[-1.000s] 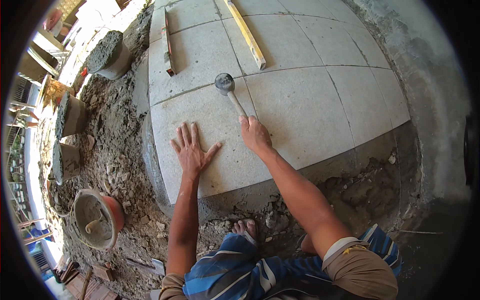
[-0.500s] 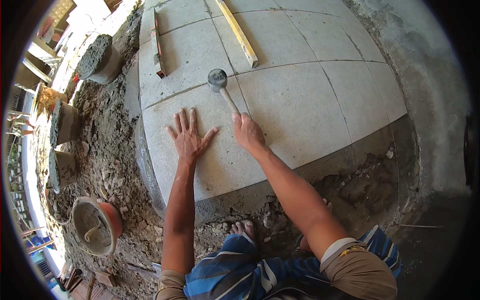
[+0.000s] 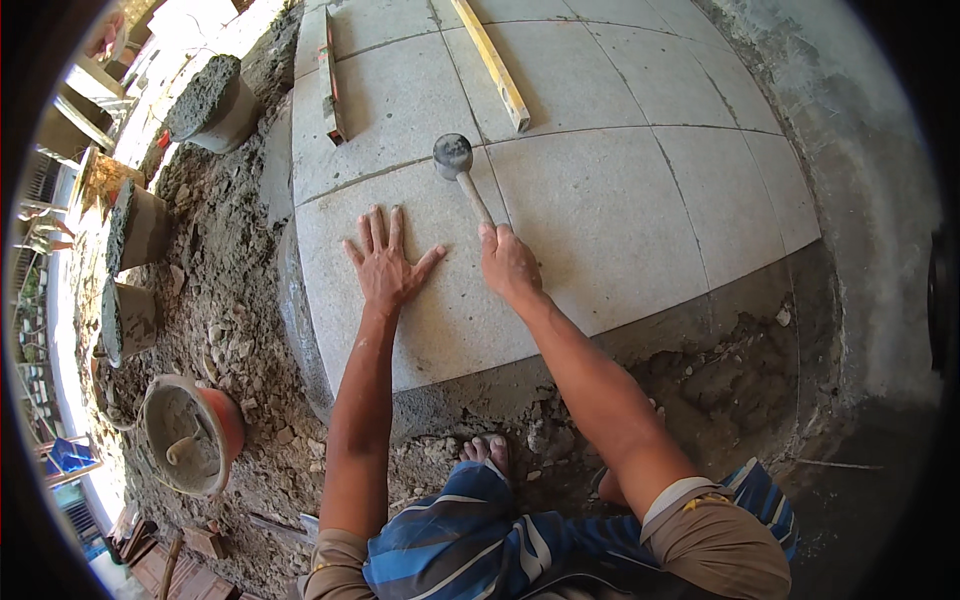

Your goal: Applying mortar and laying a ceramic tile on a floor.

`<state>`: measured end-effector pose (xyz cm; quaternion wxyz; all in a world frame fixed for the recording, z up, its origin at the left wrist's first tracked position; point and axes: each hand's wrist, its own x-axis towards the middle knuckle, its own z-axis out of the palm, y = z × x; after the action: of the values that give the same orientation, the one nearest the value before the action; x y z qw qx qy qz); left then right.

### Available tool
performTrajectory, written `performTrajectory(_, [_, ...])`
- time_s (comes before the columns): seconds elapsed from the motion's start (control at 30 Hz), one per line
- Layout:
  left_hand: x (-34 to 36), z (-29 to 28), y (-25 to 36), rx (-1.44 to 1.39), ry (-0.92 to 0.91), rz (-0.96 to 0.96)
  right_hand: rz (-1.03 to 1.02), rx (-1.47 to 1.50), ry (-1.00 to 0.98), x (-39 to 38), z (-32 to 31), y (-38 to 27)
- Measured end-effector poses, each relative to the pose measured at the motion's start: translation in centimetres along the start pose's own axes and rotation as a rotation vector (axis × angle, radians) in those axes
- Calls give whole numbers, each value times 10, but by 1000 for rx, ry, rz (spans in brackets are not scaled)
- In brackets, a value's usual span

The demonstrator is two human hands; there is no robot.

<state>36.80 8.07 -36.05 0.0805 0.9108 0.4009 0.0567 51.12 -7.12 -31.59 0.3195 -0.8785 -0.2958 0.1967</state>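
My left hand (image 3: 387, 268) lies flat with spread fingers on a pale grey floor tile (image 3: 440, 330) at the near left corner of the tiled area. In my right hand (image 3: 510, 264) is the wooden handle of a rubber mallet (image 3: 454, 156). Its dark, greyish round head is over the far right part of that same tile, close to the joint; I cannot tell whether it touches. Beyond the hands, a red spirit level (image 3: 330, 85) and a yellow straight bar, probably a level (image 3: 495, 70), rest on the farther tiles.
Left of the tiles runs rough, stony soil (image 3: 240, 330). Several buckets of wet mortar (image 3: 225, 115) stand there, and a reddish bucket (image 3: 225, 425) holds a trowel. Wet mortar (image 3: 720, 370) borders the near tile edge; a grey concrete strip (image 3: 860, 200) lies at right. My bare foot (image 3: 487, 453) is just below.
The whole view has shifted slightly, so the tiles, levels and buckets sit a little farther right. My left hand stays spread on the tile, and my right still grips the mallet.
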Motion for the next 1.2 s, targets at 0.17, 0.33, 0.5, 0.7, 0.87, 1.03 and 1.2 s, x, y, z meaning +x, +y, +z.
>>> performTrajectory(0.17, [0, 2, -1, -6, 0, 7, 74, -26, -17, 0, 0, 1])
performTrajectory(0.33, [1, 1, -1, 15, 2, 4, 25, 17, 32, -3, -8, -4])
performTrajectory(0.5, [-2, 4, -2, 5, -19, -4, -65, 226, 35, -53, -22, 3])
performTrajectory(0.7, [-2, 12, -12, -17, 109, 45, -36, 348, 33, -110, -43, 30])
performTrajectory(0.87, [-13, 5, -19, -56, 173, 1, -3, 307, -13, -126, -41, 46])
performTrajectory(1.03, [-44, -4, -33, -87, 142, -65, 106, 306, -63, -143, -35, 56])
performTrajectory(1.2, [-81, -6, -31, -55, 135, -113, 66, 307, -103, -144, -31, 53])
